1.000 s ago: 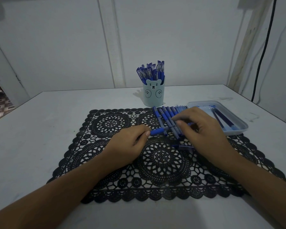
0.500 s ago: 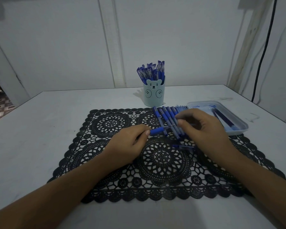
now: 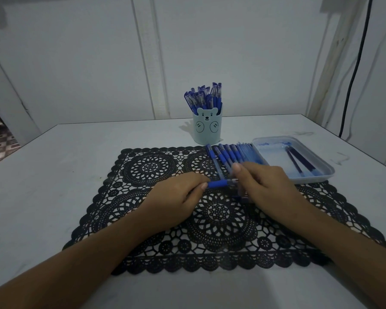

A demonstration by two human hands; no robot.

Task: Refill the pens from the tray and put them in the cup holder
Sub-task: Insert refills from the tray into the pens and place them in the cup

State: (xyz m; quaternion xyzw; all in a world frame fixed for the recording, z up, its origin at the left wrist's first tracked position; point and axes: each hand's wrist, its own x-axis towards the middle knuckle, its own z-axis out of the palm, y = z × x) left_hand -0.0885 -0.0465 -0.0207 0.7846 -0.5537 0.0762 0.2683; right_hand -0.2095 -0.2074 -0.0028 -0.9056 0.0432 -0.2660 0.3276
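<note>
A blue pen [image 3: 220,183] lies crosswise over the black lace mat [image 3: 161,219], held at both ends. My left hand [image 3: 176,199] pinches its blue grip end, and my right hand [image 3: 265,186] grips the clear barrel end. Behind them a row of several blue pens [image 3: 230,155] lies on the mat. The pale blue tray [image 3: 321,175] at the right holds a few dark refills [image 3: 299,161]. A light blue bear cup holder [image 3: 206,128] full of pens stands at the back centre.
The white table [image 3: 54,175] runs to a wall behind. A black cable [image 3: 354,63] hangs at the right wall. A small dark pen part [image 3: 239,197] lies on the mat just under my right hand.
My right hand has drawn leftward along the pen toward my left hand, closing the gap between them. The left hand has stayed put.
</note>
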